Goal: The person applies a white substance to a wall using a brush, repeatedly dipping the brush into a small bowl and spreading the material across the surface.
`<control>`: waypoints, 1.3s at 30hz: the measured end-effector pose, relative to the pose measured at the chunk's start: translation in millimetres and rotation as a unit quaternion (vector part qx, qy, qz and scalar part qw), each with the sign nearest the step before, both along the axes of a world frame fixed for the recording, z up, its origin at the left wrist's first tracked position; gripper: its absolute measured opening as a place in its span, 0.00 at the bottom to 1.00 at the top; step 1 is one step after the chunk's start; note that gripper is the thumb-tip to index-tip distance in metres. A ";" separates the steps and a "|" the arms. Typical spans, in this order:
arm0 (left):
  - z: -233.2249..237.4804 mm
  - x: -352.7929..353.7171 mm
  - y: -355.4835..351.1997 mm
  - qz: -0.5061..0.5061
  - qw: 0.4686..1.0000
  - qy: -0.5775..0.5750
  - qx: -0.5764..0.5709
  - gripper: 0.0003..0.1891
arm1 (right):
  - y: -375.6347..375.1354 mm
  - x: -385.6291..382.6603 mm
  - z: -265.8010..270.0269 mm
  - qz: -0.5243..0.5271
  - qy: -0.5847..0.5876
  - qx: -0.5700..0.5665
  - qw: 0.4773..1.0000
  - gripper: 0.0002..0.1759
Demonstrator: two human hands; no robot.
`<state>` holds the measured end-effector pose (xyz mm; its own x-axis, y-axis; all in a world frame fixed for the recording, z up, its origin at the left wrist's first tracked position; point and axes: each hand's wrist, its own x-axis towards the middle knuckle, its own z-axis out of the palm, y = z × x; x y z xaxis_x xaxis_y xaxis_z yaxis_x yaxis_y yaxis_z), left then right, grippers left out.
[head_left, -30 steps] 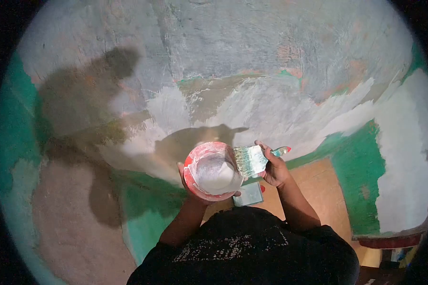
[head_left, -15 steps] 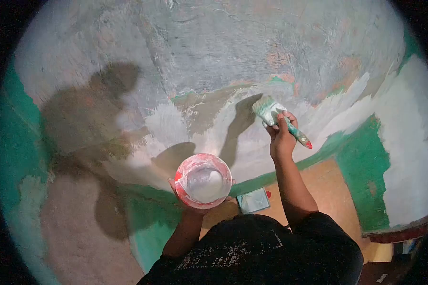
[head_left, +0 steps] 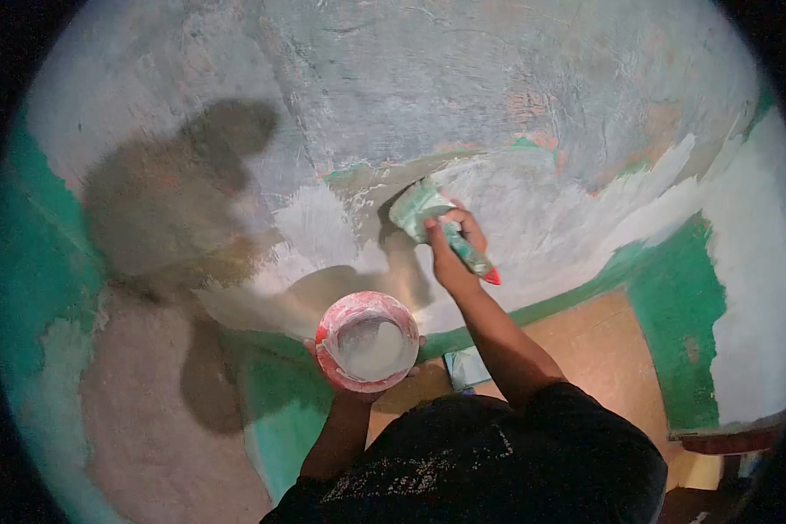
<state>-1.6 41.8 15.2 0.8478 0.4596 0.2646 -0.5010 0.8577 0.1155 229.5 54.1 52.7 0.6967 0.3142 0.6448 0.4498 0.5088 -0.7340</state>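
My left hand (head_left: pixel 311 348) holds a red bucket (head_left: pixel 325 335) from below and around its sides; white paint (head_left: pixel 380 349) lies inside. Fingers show at both edges of the bucket, the palm is hidden under it. My right hand (head_left: pixel 457 237) is closed on the handle of a wide paintbrush (head_left: pixel 417 208), which has a green-smeared grip and a red end. The bristles, coated in white, are against or very near the wall (head_left: pixel 498 196), where fresh white paint borders a grey-brown patch.
Green painted bands (head_left: pixel 681 306) run along the lower wall. A light blue box (head_left: pixel 468 368) is on the orange-tan floor (head_left: pixel 585 336), partly behind my right forearm. A dark red ledge (head_left: pixel 727 444) stands at the lower right. Shadows fall on the left.
My right hand has moved left with the brush, over to the grey-brown patch. The bucket in my left hand has shifted slightly left and down. My forearm now covers part of the box.
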 end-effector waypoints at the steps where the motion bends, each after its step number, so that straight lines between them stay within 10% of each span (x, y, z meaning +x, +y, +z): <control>1: 3.9 1.2 0.0 -0.011 1.000 -0.010 0.007 0.54 | -6.6 9.8 -1.4 -0.025 -0.019 -0.023 0.999 0.08; 6: 7.1 4.8 -2.6 -0.027 0.997 -0.075 0.006 0.55 | -19.3 39.7 34.5 -0.008 0.172 0.227 0.959 0.09; 10: 28.9 12.5 -22.8 0.001 0.990 -0.133 -0.055 0.57 | 19.1 36.2 -7.0 -0.192 -0.039 0.069 0.978 0.09; 15: 1.9 -4.3 -3.9 -0.001 1.000 0.025 -0.002 0.56 | 8.3 0.9 -21.0 0.015 -0.009 -0.032 0.999 0.08; 21: -3.3 -4.9 -4.0 -0.012 0.999 0.008 0.030 0.56 | -17.7 40.9 23.0 0.004 0.131 0.151 0.980 0.10; 24: -4.0 -4.3 -7.1 -0.010 0.999 0.028 0.026 0.56 | 5.4 42.2 -13.6 -0.097 0.034 0.000 0.995 0.10; 29: 6.0 1.8 -14.5 -0.016 1.000 -0.024 0.004 0.58 | -0.4 19.2 -60.1 0.042 0.087 -0.072 0.993 0.08; 34: -4.8 -3.2 -7.2 0.004 0.999 0.034 0.042 0.56 | -18.4 37.8 12.7 -0.029 0.095 0.126 0.987 0.08; 39: 5.8 6.2 -12.5 -0.022 0.998 -0.041 0.039 0.59 | 3.3 34.4 -26.3 -0.112 -0.067 -0.068 0.989 0.09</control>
